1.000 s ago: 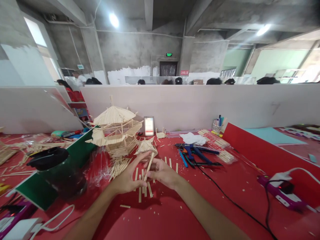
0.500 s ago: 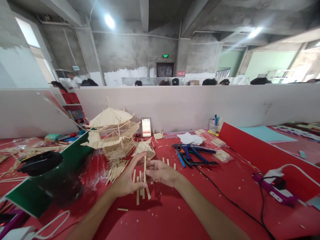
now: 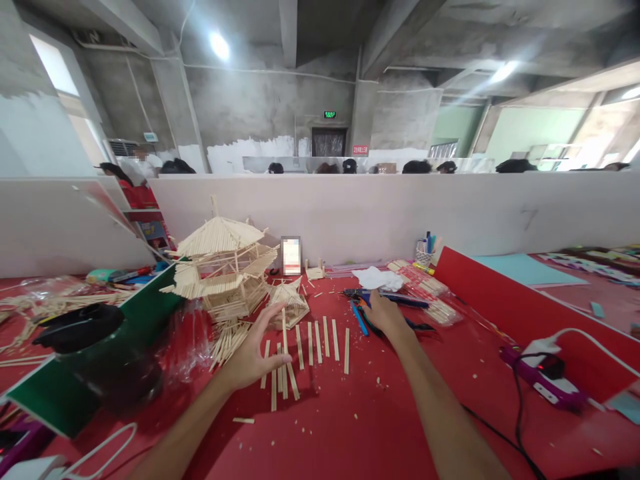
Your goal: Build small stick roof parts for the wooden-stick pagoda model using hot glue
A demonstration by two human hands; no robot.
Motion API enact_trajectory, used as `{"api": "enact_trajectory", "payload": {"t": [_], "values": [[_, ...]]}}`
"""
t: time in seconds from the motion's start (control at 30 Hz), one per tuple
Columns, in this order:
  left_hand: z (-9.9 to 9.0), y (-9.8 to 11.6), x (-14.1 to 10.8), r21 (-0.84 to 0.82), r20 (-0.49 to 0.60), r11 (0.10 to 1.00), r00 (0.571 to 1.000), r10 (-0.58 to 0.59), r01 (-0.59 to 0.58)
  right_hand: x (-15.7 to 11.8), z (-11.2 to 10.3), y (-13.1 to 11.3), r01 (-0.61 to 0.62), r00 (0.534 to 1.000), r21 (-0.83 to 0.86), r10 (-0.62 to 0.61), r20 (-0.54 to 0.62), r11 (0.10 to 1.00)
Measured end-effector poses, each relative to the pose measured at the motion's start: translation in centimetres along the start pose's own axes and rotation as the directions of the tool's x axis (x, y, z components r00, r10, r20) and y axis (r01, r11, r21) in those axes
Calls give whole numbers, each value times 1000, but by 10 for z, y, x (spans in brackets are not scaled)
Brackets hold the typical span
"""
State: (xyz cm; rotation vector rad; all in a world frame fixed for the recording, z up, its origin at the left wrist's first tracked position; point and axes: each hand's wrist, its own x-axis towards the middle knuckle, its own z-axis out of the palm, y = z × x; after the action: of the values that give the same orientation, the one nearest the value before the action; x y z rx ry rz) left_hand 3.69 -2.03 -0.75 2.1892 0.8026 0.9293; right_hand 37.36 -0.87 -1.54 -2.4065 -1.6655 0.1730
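Left hand (image 3: 257, 353): thumb and fingers holding one wooden stick (image 3: 285, 331) between them, over loose sticks (image 3: 273, 390) on the red table (image 3: 320, 443). Right hand (image 3: 385, 313): at the blue glue gun (image 3: 413, 301), finger closure cannot be told. Green sign (image 3: 330, 115) across the room reads "EXIT"; red sign (image 3: 360, 150) too small to read

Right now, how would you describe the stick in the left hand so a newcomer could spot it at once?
On the red table, find the large tiered wooden model; nearer the camera and to its right is the left hand. The stick spans from fingertips to thumb. It is held in the grip, while the loose sticks beside it lie on the table.
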Motion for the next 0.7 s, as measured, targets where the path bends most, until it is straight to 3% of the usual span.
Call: {"api": "enact_trajectory", "payload": {"t": [0.2,0.3,0.43,0.5,0.57,0.63,0.7], "values": [[0,-4,1,-64,-25,998,999,-21,19,3,0,-2,-7,1000,10,7,-9,1000],[-1,-9,1,-168,-35,985,998,-47,40,2,-5,-1,-1,997,52,5,-75,999],[0,-13,3,-377,-52,926,998,-44,21,6,-9,1,110,967,357,-18,-253,928],[-1,-13,5,-468,-77,884,997,-27,-12,8,-12,1,211,956,620,-29,-291,755],[-2,-11,6,-527,-88,850,996,-28,-22,8,-15,0,286,953,830,-55,-297,479],[-3,-9,7,-559,-81,829,996,-33,-18,3,-20,-2,323,946,916,-114,-304,236],[-4,-7,6,-582,-78,813,996,-39,-14,-7,-25,-6,322,933,939,-209,-292,123]]}}
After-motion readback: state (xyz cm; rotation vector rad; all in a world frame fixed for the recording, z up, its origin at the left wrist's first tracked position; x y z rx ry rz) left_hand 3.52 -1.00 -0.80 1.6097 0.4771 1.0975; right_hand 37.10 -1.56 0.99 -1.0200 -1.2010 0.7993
